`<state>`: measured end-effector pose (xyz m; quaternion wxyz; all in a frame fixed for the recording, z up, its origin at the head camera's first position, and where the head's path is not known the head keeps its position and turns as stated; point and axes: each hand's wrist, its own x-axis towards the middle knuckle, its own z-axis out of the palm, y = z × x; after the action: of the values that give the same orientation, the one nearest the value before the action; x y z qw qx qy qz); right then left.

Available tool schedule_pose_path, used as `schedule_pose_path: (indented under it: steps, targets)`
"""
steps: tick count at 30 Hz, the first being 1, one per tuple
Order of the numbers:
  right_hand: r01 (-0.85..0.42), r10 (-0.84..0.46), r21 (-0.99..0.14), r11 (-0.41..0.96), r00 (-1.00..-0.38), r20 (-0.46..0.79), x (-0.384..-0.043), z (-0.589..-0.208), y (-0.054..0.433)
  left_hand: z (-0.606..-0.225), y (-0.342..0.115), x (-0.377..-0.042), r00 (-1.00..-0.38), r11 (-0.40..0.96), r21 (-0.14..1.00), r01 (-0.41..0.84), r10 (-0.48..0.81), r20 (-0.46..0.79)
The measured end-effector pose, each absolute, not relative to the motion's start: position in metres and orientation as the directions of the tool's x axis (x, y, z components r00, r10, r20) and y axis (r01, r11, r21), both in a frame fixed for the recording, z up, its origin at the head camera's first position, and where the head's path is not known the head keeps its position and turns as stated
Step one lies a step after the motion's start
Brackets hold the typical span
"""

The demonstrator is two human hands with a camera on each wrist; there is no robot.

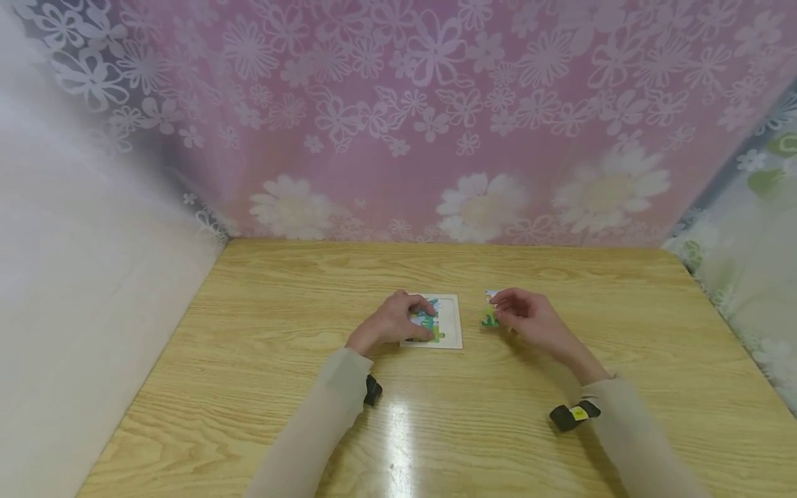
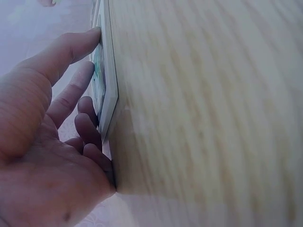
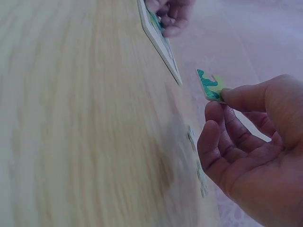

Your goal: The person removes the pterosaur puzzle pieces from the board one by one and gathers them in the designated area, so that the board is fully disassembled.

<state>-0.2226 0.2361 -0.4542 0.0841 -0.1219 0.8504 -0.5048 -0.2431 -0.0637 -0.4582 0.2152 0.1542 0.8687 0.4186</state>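
A jigsaw tray with a pale frame lies mid-table, its left part filled with green and blue pieces. My left hand rests over them, thumb and forefinger spread and touching the pieces. In the left wrist view, the other fingers of the left hand bend loosely near the tray's edge. To the right of the tray, my right hand holds a puzzle piece. The right wrist view shows this green and teal puzzle piece pinched between thumb and fingertips, raised off the table.
Loose puzzle pieces lie on the wooden table below the right hand. A pink flowered cloth hangs behind the table, with pale cloth at both sides. Black straps are on the wrists.
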Motion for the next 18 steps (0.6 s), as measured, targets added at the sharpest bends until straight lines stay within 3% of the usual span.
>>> schedule_pose_path:
  steps: [18]
  targets:
    - [-0.164,-0.194,-0.818,0.551,-0.979,0.065,-0.233,-0.45,0.295,-0.458,-0.065,-0.243,-0.855,0.591,0.8,0.105,0.465,-0.231]
